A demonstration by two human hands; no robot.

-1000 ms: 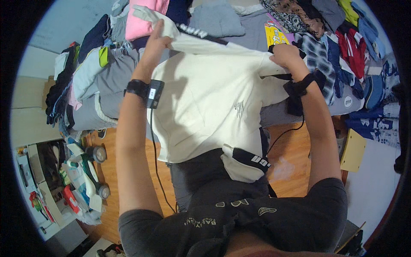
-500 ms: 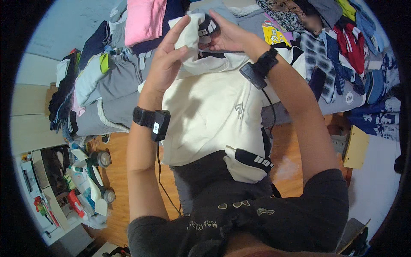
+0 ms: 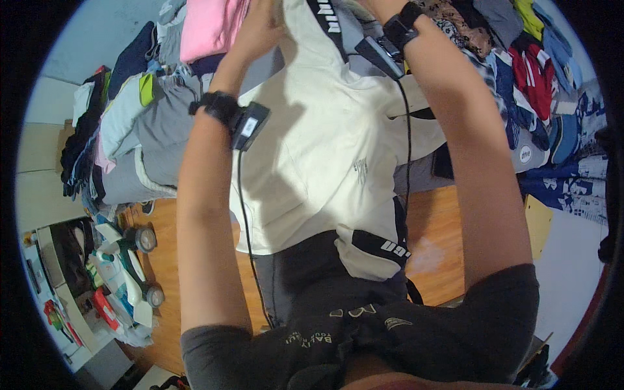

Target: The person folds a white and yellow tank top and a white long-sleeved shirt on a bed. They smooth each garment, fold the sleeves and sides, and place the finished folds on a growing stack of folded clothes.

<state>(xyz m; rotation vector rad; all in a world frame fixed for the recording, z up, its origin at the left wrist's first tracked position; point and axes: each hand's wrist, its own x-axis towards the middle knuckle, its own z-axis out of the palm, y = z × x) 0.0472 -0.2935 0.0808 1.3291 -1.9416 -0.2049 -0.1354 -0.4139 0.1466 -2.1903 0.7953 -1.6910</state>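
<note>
A cream sweatshirt (image 3: 305,149) lies spread across the middle of the grey padded surface (image 3: 419,172), coming over its near edge and down onto the person's lap. One sleeve (image 3: 300,26), with a black lettered band, runs up toward the far edge between the two hands; the other sleeve (image 3: 367,260) lies crumpled on the dark trousers (image 3: 292,279). The left hand (image 3: 261,23) is beside the raised sleeve, and the right hand (image 3: 385,5) is mostly cut off above it (both wrists wear black straps with small boxes), so I cannot tell whether either set of fingers is open or gripping. As for progress, the body is opened out, though creased; neither sleeve is laid over it and no part forms a compact bundle, so I judge this an early stage, with most of the handling left. A pink folded garment (image 3: 211,32) sits toward the far edge, left of the sweatshirt.
</note>
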